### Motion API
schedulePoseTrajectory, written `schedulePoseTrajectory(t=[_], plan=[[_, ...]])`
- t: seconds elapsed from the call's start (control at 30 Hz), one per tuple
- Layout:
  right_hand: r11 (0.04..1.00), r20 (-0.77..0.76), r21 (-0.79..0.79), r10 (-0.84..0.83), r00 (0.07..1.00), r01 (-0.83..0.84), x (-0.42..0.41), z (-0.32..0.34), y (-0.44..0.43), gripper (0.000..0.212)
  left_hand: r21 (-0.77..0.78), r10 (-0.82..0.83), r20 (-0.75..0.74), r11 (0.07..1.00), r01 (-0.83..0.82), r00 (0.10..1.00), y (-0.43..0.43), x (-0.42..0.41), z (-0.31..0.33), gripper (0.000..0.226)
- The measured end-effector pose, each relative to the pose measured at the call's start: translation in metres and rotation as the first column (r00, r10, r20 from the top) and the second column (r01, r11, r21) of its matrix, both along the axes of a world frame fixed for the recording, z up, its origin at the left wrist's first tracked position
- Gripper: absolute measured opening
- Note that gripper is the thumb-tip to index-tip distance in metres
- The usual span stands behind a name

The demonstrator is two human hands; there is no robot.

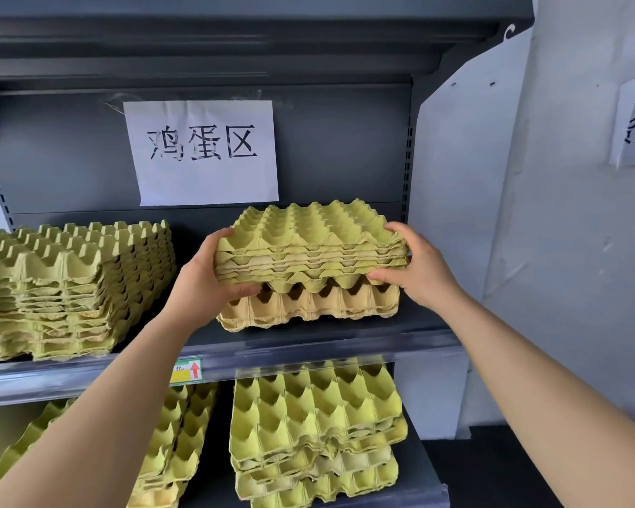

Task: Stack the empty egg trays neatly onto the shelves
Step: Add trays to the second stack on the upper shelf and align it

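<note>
A stack of several green egg trays [308,243] is held between both hands, just above a couple of paler yellow trays [308,306] that lie on the upper shelf [327,346]. My left hand [202,284] grips the stack's left end, thumb on top and fingers underneath. At the right end my right hand [415,265] grips the same way. The held stack sits slightly tilted and partly touches the yellow trays below.
A tall pile of green trays [70,287] fills the shelf's left side. Below, the lower shelf holds one tray pile at the right [316,427] and a leaning pile at the left [173,445]. A paper sign [202,152] hangs on the back panel. White wall at right.
</note>
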State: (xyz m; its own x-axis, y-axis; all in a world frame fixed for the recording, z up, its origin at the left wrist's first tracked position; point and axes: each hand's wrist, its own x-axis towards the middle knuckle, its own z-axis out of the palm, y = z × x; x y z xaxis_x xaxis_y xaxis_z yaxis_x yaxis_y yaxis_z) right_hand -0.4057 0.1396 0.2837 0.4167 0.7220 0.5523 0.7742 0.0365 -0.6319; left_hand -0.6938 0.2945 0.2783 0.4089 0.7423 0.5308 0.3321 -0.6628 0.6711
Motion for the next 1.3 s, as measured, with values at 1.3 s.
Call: schedulePoseTrajectory(t=[1.3], plan=[[0.954,0.140,0.095,0.271,0.952,-0.285,-0.047,-0.023,-0.063,0.065,-0.563,0.114,0.147,0.826,-0.012,0.982,-0.111,0.055,0.012,0.140]])
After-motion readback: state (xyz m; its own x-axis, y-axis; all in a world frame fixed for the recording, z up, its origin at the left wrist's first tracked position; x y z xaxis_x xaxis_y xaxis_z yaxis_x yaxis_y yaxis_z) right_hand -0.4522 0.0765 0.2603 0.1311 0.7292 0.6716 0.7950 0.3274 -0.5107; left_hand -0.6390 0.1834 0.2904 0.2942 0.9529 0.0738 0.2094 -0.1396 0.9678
